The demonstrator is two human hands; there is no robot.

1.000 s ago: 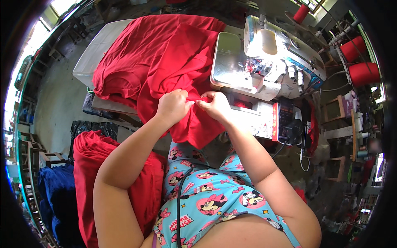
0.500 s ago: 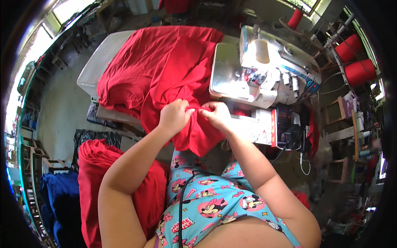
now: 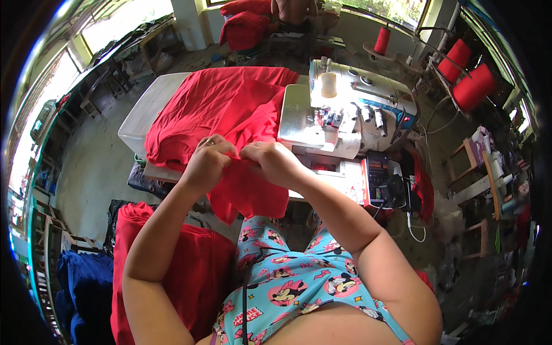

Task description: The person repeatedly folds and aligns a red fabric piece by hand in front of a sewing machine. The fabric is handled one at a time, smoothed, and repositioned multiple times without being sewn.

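A piece of red fabric (image 3: 246, 192) is pinched between my two hands, its lower part hanging down just above my knees. My left hand (image 3: 208, 164) grips its upper edge, fingers closed. Close beside it, my right hand (image 3: 270, 161) pinches the same edge, with a short span of cloth between the two. Behind my hands the fabric runs up toward a heap of red cloth (image 3: 201, 103) draped over a translucent plastic bin (image 3: 135, 122). Just right of the cloth stands a sewing machine (image 3: 368, 95), its lamp lit over the metal plate (image 3: 296, 115).
A red fabric stack (image 3: 172, 264) lies by my left arm, with dark blue cloth (image 3: 86, 282) beyond it. At right are a small black device (image 3: 379, 178), a dangling white cable (image 3: 410, 221) and red thread cones (image 3: 474, 86). Another person (image 3: 294, 14) sits at the back.
Both hands have moved left with the red fabric, and the right hand's back now faces up more. The view has tilted up, bringing the person at the back into sight.
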